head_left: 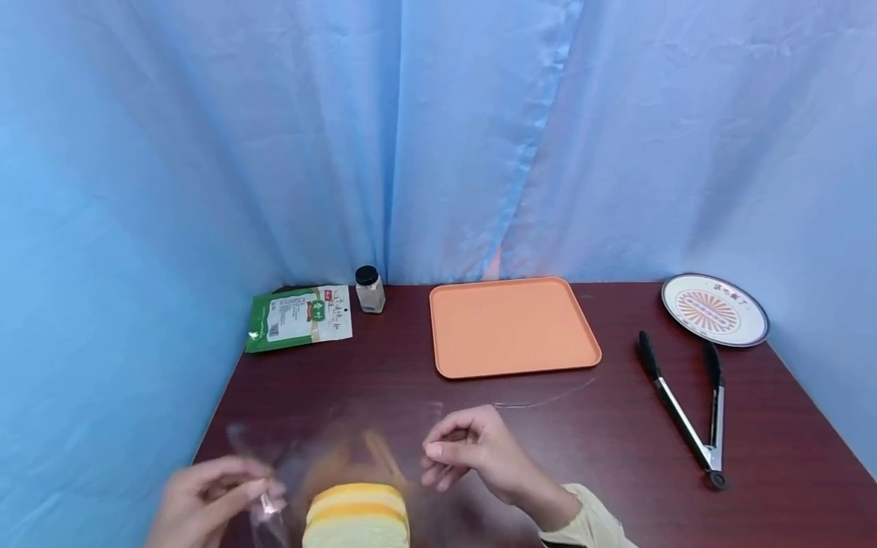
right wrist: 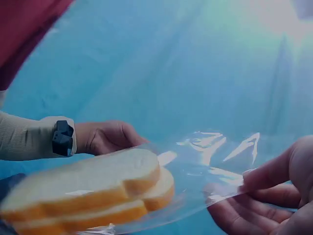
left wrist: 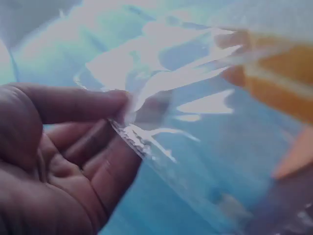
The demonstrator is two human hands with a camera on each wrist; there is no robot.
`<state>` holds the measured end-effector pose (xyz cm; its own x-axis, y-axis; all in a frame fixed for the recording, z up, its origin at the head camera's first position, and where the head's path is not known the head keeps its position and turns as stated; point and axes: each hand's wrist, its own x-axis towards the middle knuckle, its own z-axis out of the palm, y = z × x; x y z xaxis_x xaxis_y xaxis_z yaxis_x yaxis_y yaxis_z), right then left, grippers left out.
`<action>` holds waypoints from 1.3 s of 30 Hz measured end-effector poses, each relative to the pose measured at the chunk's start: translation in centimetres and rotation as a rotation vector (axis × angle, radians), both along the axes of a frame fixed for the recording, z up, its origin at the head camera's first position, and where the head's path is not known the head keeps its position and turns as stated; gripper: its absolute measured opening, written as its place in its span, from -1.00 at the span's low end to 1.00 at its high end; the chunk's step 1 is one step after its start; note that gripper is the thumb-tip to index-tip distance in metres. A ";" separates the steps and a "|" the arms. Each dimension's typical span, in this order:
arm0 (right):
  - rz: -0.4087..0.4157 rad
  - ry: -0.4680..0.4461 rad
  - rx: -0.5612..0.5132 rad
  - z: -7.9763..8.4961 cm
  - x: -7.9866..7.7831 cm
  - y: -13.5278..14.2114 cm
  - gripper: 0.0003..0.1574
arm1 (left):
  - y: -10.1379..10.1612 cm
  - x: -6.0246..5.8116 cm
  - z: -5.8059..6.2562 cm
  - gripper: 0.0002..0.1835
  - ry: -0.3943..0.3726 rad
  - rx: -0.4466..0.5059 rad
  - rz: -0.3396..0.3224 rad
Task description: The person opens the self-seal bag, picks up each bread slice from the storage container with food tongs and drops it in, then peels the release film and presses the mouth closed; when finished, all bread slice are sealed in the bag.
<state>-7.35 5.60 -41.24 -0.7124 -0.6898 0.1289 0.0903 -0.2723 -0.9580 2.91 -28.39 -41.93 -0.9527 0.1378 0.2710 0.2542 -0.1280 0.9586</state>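
Two thick slices of white bread [head_left: 358, 525] with orange-yellow crusts lie stacked in a clear plastic bag [right wrist: 210, 156] near the front edge of the head view. My left hand [head_left: 208, 498] pinches the bag between thumb and fingers, left of the bread; the left wrist view shows its glossy, crinkled edge [left wrist: 134, 137] at the fingertips. On the other side, my right hand [head_left: 473, 457] pinches the plastic between thumb and forefinger, the remaining fingers curled beneath. The right wrist view has the bread between both hands, with the clear film stretched toward the right fingers.
Behind the hands lies an orange tray [head_left: 514, 327]. A green and white packet [head_left: 299, 318] and a black-capped jar [head_left: 370, 289] are at the back left. Metal tongs [head_left: 685, 418] lie splayed on the right, below a patterned plate [head_left: 715, 310]. Blue curtains [head_left: 445, 137] enclose the table.
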 end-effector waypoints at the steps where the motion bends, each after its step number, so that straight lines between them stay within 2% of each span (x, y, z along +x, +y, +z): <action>1: -0.011 -0.079 0.055 -1.1 -0.6 -0.3 -0.52 | -0.5 -1.0 -0.8 -0.54 -0.120 -0.014 -0.032; 3: -0.064 -0.203 0.162 -3.7 -2.3 -1.1 -0.52 | -1.5 -3.6 -3.1 -0.58 -0.317 0.045 -0.107; 4: -0.095 -0.240 0.213 -4.9 -3.2 -1.5 -0.55 | -1.9 -4.9 -4.2 -0.62 -0.404 0.051 -0.104; 7: -0.207 -0.269 0.359 -8.3 -5.7 -2.8 -0.72 | -2.3 -8.0 -6.8 -0.78 -0.599 -0.019 -0.007; 10: -0.304 -0.243 0.463 -10.4 -7.6 -3.9 -0.82 | -2.3 -10.2 -8.1 -0.83 -0.689 -0.136 0.067; 12: -0.350 -0.223 0.513 -11.0 -8.4 -4.4 -0.84 | -2.4 -11.2 -8.4 -0.76 -0.699 -0.182 0.086; 16: -0.397 -0.201 0.558 -10.9 -9.6 -5.4 -0.84 | -2.5 -12.9 -8.0 -0.75 -0.694 -0.199 0.140; 22: -0.428 -0.189 0.553 -10.7 -10.8 -6.7 -0.85 | -2.5 -15.1 -8.0 -0.70 -0.732 -0.231 0.213; 26: -0.465 -0.162 0.538 -10.7 -11.4 -7.2 -0.87 | -2.4 -16.2 -8.3 -0.68 -0.707 -0.255 0.229; 29: -0.487 -0.159 0.508 -10.7 -11.8 -7.2 -0.88 | -2.5 -16.6 -8.4 -0.75 -0.676 -0.205 0.202; 33: -0.474 -0.148 0.479 -10.9 -12.0 -6.9 -0.89 | -3.0 -16.7 -8.6 -0.81 -0.641 -0.139 0.152; 39: -0.428 -0.099 0.486 -11.0 -11.9 -6.4 -0.89 | -3.6 -16.3 -9.0 -0.81 -0.619 -0.120 0.129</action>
<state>-19.26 -0.84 -52.21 -0.9295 -0.3056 -0.2065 0.1643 0.1581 -0.9737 -13.37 -32.02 -50.88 -0.9387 0.0068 -0.3446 -0.3447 -0.0157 0.9386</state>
